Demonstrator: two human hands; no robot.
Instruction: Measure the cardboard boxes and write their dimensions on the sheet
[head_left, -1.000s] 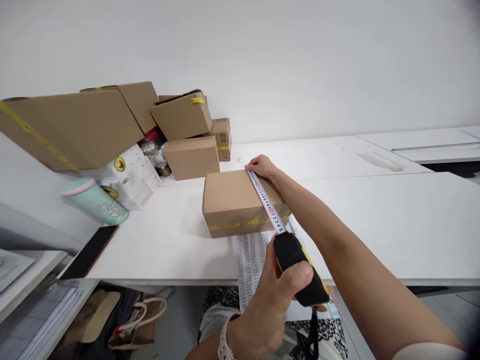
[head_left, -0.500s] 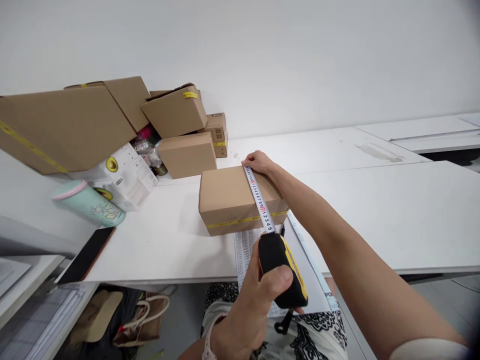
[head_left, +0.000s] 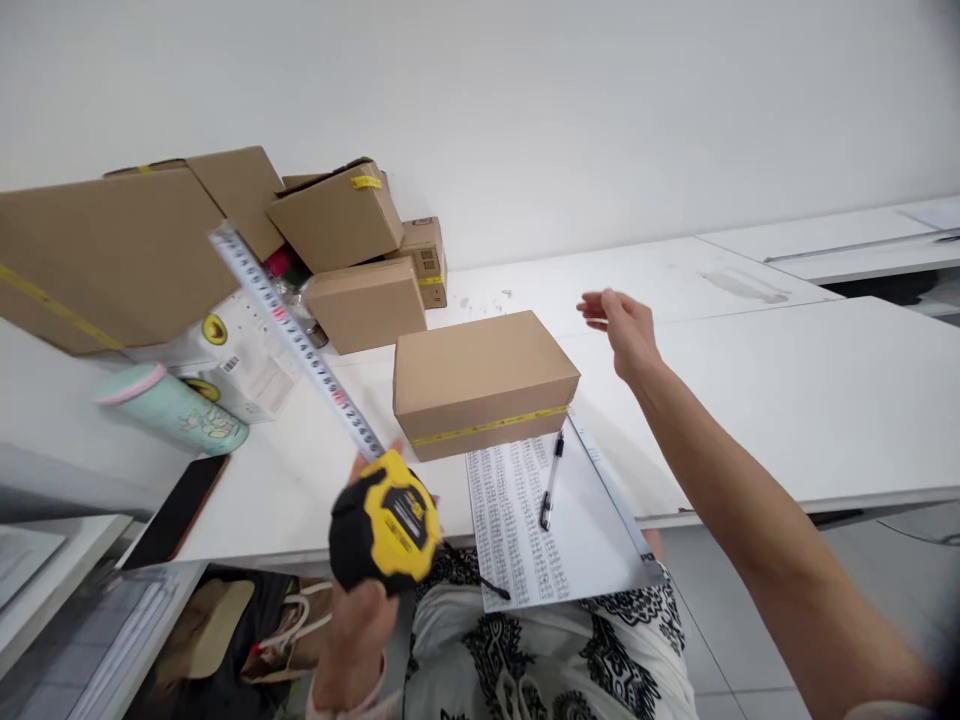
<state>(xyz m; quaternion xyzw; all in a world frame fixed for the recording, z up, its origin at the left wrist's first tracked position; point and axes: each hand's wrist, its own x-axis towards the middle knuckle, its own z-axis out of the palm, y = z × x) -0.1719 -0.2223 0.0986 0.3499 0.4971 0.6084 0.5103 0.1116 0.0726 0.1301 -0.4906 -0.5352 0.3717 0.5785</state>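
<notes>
My left hand grips a yellow and black tape measure left of my lap. Its extended blade slants up to the left, passing in front of the stacked cartons. A closed cardboard box with yellow tape along its front side rests on the white table. Right of that box, my right hand hovers apart from it with fingers stretched and nothing held. In front of the box lies a sheet with rows of writing, partly over the table edge, and a black-capped pen rests on it.
More cartons are piled at the back left against the wall. A white avocado-print box, a mint tumbler and a dark flat case are at the left. Bags sit below the table.
The tape measure's blade has come off the box top and swung left with my left hand. My right hand has let go of the blade's end and moved right, opening.
</notes>
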